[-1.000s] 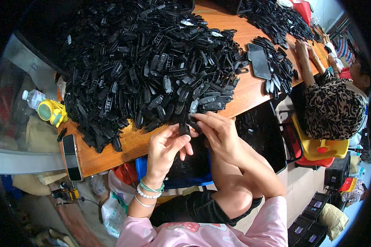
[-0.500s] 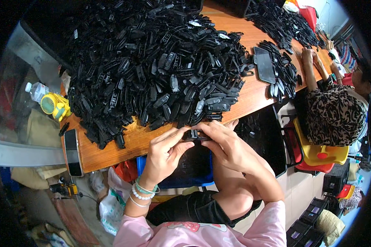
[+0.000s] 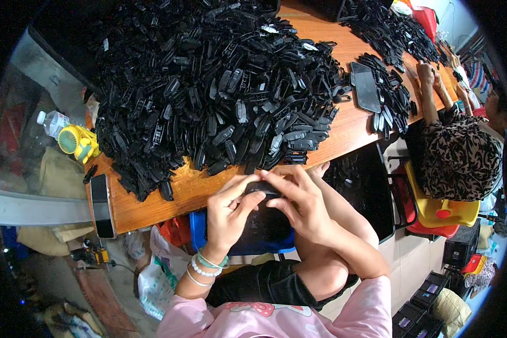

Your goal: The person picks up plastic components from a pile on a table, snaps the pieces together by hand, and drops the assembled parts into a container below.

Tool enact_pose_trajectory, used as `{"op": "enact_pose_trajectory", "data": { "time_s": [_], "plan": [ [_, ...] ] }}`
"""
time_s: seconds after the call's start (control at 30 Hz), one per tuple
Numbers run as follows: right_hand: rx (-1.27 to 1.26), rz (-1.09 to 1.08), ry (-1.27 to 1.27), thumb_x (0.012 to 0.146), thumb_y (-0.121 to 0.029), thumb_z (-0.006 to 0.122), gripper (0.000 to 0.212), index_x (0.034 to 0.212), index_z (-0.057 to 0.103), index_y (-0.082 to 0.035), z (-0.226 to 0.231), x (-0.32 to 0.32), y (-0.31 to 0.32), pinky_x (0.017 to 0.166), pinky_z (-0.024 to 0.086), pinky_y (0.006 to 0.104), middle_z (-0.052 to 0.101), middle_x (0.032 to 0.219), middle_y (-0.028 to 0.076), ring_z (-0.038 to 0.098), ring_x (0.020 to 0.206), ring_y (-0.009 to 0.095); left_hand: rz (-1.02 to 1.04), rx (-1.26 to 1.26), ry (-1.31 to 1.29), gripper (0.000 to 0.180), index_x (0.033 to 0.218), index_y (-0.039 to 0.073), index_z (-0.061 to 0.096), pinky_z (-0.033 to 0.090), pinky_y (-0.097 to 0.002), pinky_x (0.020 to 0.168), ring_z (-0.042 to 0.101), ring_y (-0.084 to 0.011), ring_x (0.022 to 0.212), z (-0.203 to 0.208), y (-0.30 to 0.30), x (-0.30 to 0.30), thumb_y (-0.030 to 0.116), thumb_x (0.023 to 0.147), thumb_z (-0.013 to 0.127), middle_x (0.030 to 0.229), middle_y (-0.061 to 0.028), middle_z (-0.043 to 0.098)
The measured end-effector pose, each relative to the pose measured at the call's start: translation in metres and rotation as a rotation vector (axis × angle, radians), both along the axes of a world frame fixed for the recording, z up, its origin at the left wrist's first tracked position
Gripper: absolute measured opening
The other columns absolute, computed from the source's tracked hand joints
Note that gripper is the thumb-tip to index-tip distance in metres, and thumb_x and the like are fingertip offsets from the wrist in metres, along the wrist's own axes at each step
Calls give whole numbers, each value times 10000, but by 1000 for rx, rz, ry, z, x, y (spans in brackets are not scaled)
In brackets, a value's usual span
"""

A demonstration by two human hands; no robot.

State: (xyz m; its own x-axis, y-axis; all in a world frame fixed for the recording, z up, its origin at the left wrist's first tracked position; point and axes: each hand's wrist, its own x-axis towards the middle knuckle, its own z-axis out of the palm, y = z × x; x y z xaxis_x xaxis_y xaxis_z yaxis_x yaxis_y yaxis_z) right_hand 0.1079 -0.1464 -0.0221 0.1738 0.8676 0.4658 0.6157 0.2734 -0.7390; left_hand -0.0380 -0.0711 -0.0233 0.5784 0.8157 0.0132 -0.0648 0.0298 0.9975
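Observation:
A small black plastic part (image 3: 263,190) is pinched between my two hands, just off the table's near edge. My left hand (image 3: 229,209) grips its left end with thumb and fingers. On the other side my right hand (image 3: 298,201) closes on its right end, fingers on top and thumb below. Beyond them a big heap of similar black plastic parts (image 3: 219,96) covers much of the wooden table (image 3: 146,217). Below my hands sits a blue-rimmed bin (image 3: 264,249) with a dark inside.
One phone (image 3: 365,87) lies by a smaller pile at right, another (image 3: 101,205) on the left corner. Near that corner are a yellow handheld fan (image 3: 76,142) and a bottle (image 3: 50,122). A co-worker (image 3: 461,152) sits at right near a black bin (image 3: 357,186).
The black part has turned in my fingers and now shows a smooth, rounded face. My right thumb and fingers have shifted on it. My view has moved slightly.

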Motion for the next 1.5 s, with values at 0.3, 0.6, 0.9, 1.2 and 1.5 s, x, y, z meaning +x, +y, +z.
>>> {"op": "enact_pose_trajectory", "data": {
  "time_s": [0.3, 0.6, 0.9, 1.2, 1.5],
  "plan": [
    [-134, 75, 313, 745, -111, 738, 258, 941, 628, 18, -10, 6, -4, 624, 446, 310, 583, 762, 118, 565, 692, 234, -165, -208, -130, 209, 1044, -37, 655, 473, -227, 610, 602, -120, 703, -9, 9, -14, 84, 878, 620, 896, -76, 619],
    [-349, 123, 411, 854, -21, 633, 53, 840, 609, 24, -20, 13, 4, 562, 473, 226, 586, 809, 48, 581, 650, 103, 112, 1158, 719, 125, 872, -18, 555, 501, -372, 608, 589, -277, 761, -17, 54, 26, 71, 802, 611, 849, -127, 516],
    [-154, -427, -205, 779, 29, 645, 109, 878, 625, -13, -24, 65, 4, 514, 442, 270, 569, 788, 94, 540, 549, 178, 218, 1207, 850, 91, 770, 2, 517, 509, -374, 567, 595, -284, 691, -18, 58, 34, 51, 781, 593, 832, -131, 507],
    [-111, -547, -276, 818, -59, 599, 112, 929, 592, -64, -24, 75, 15, 645, 492, 401, 547, 859, 131, 592, 758, 340, 253, 404, 152, 141, 1018, -41, 519, 450, -261, 460, 576, -142, 550, -19, 41, 7, -13, 881, 529, 832, -131, 634],
    [-173, -424, -712, 719, -4, 588, 214, 911, 655, -73, -22, 140, 47, 803, 439, 392, 530, 958, 114, 521, 943, 291, -146, -334, -204, 291, 1137, -72, 497, 541, -254, 583, 637, -153, 632, -19, 11, 1, 21, 869, 562, 1001, -186, 652]
  ]
}}
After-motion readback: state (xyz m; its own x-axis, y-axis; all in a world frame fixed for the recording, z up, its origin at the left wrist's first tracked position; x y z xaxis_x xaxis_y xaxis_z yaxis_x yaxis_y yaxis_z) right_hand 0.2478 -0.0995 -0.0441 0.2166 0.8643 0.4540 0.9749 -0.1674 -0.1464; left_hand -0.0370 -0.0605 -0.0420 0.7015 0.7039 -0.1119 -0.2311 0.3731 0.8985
